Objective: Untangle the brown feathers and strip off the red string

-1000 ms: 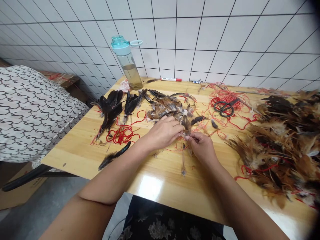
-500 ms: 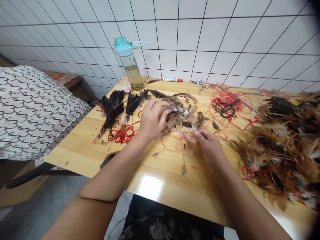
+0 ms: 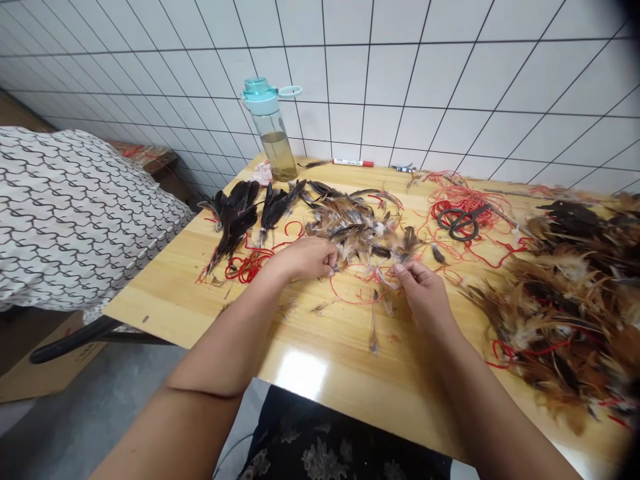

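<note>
On the wooden table, a loose pile of brown and grey feathers lies before me. My left hand is closed at the near edge of the pile, fingertips pressed together low over the wood. What it pinches, if anything, is too small to name. Between thumb and finger, my right hand grips a small bunch of brown feathers by the pale quill ends. Thin red string curls on the table between my hands, among stray feather bits.
Black feather bundles and a coil of red cord lie left. Black-handled scissors rest on tangled red string. Many brown feather bundles cover the right side. A water bottle and red marker stand near the tiled wall.
My left hand has moved from atop the feather pile down to its near edge, and its fingers have closed. The right hand keeps its pinch. The view has shifted slightly.
</note>
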Demonstrator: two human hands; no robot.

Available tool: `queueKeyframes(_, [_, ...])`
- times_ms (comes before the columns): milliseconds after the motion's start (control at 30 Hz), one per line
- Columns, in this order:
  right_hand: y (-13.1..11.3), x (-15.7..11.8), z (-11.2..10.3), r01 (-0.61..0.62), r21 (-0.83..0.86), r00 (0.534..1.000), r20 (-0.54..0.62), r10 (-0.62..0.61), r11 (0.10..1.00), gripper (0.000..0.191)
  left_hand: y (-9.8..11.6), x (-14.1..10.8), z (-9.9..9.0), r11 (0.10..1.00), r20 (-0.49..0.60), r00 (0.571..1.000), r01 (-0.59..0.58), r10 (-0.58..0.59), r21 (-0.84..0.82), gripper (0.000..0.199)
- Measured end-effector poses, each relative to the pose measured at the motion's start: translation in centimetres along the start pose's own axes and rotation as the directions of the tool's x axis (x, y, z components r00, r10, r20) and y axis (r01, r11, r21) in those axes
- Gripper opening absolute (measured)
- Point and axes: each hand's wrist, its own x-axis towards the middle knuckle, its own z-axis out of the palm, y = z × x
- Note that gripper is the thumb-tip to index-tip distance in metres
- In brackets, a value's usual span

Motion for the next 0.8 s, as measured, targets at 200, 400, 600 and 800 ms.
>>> queueKeyframes(200, [-0.2,-0.4,0.6,0.020,-0.056,1.000,0.014,-0.019,0.998,0.030,0.9,-0.2,-0.7,0.996,-0.085,0.994,-0.066,0.061,-0.053,0.011])
queueKeyframes(400, [-0.2,-0.7,1.1,0.003,-0.029,0.999,0.039,-0.002,1.000,0.032,1.8,0.0,-0.7,0.814,-0.239,0.971,-0.141,0.002,-0.563,0.010])
queueKeyframes(600, [0.0,-1.0,1.5,-0.098,0.100,0.993,0.076,0.091,0.990,0.036,4.9,1.5,1.6,0.412,-0.164,0.982,-0.115,-0.088,-0.904,0.021])
queueKeyframes(800, [0.2,-0.9,1.6,-0.164,0.191,0.984,0.095,0.148,0.968,0.032,6.8,1.8,3.3,0.236,-0.136,0.986,-0.111,-0.093,-0.965,0.020])
